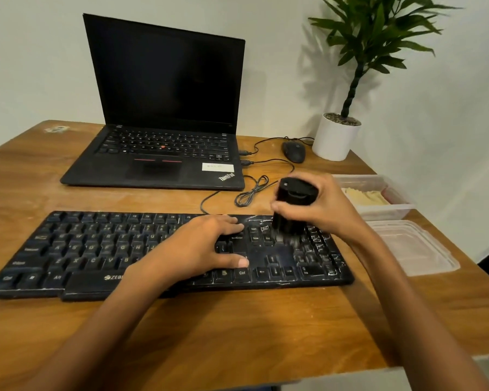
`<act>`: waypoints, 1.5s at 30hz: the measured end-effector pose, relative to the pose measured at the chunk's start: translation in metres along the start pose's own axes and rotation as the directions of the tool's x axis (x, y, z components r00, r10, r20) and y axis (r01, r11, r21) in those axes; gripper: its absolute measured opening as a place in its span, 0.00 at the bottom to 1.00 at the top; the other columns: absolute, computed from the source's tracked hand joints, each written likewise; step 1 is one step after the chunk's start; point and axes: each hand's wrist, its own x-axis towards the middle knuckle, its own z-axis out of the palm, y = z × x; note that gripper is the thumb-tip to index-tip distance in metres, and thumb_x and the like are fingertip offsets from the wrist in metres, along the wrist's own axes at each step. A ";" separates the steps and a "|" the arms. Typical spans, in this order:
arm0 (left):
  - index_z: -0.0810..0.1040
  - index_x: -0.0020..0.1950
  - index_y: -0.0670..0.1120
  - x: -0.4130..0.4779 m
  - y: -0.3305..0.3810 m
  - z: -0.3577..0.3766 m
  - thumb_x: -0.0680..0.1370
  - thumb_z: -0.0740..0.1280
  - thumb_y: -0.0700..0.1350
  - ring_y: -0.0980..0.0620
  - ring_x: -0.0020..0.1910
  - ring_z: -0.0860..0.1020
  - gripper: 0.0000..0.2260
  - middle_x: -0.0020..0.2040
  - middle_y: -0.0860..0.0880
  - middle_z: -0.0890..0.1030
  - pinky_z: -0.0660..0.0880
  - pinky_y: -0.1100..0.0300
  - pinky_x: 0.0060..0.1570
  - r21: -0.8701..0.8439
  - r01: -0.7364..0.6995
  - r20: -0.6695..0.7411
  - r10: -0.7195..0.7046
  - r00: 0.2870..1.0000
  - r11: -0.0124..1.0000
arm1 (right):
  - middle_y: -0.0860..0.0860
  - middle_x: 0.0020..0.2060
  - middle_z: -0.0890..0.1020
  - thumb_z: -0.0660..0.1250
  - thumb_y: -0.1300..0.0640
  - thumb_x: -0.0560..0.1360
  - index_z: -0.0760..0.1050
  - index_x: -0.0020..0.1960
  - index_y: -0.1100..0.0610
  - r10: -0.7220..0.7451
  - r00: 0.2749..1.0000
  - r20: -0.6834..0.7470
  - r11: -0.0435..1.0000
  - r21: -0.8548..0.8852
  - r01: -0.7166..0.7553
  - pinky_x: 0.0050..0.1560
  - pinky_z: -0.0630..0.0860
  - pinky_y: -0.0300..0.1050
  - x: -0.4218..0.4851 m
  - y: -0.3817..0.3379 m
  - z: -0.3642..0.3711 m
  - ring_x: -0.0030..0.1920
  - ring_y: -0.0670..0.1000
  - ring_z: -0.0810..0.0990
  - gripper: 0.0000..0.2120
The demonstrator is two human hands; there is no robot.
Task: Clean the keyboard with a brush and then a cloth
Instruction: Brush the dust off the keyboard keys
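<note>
Evidently the brushing step was in hand: the right hand (322,204) clasped the black cylindrical brush (292,204) in its fingers (280,206), bristles on the numeric end of the black plastic keyboard (96,249), which lay on the wooden worktop (237,328). The left hand (206,246) lay flat on the keys, fingers relaxed. The next move probably called for strokes leftward across the remaining keys.

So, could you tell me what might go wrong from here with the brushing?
1. The brush in the right hand works the dusty right end of the keyboard; loosened white dust could fly into the open container holding the cloth.
2. The left hand lies flat on keys near Enter; the keyboard seems cabled to the laptop, so stray keystrokes may register.
</note>
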 end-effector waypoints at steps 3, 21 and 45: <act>0.63 0.72 0.52 0.001 -0.001 0.001 0.70 0.68 0.59 0.57 0.72 0.58 0.33 0.73 0.55 0.62 0.55 0.63 0.68 0.013 -0.004 0.003 0.004 1.000 1.000 | 0.53 0.40 0.83 0.73 0.54 0.65 0.79 0.44 0.57 -0.034 0.999 0.015 0.998 0.054 0.033 0.44 0.79 0.45 0.002 0.000 -0.003 0.43 0.50 0.81 0.10; 0.61 0.72 0.53 0.001 -0.001 0.001 0.70 0.67 0.60 0.57 0.73 0.57 0.33 0.74 0.55 0.60 0.55 0.59 0.70 0.030 0.003 0.023 -0.004 1.000 1.000 | 0.57 0.39 0.81 0.73 0.53 0.66 0.78 0.45 0.61 0.029 0.989 0.146 1.000 0.006 -0.030 0.41 0.76 0.48 0.026 -0.004 0.017 0.43 0.55 0.80 0.14; 0.57 0.74 0.46 0.009 0.006 -0.002 0.74 0.59 0.62 0.52 0.73 0.56 0.34 0.75 0.49 0.55 0.58 0.56 0.69 0.153 0.067 0.111 -0.085 0.990 0.986 | 0.54 0.39 0.82 0.74 0.56 0.67 0.79 0.44 0.59 0.031 0.994 0.106 0.999 0.009 -0.032 0.41 0.76 0.37 0.010 0.006 -0.004 0.41 0.51 0.80 0.09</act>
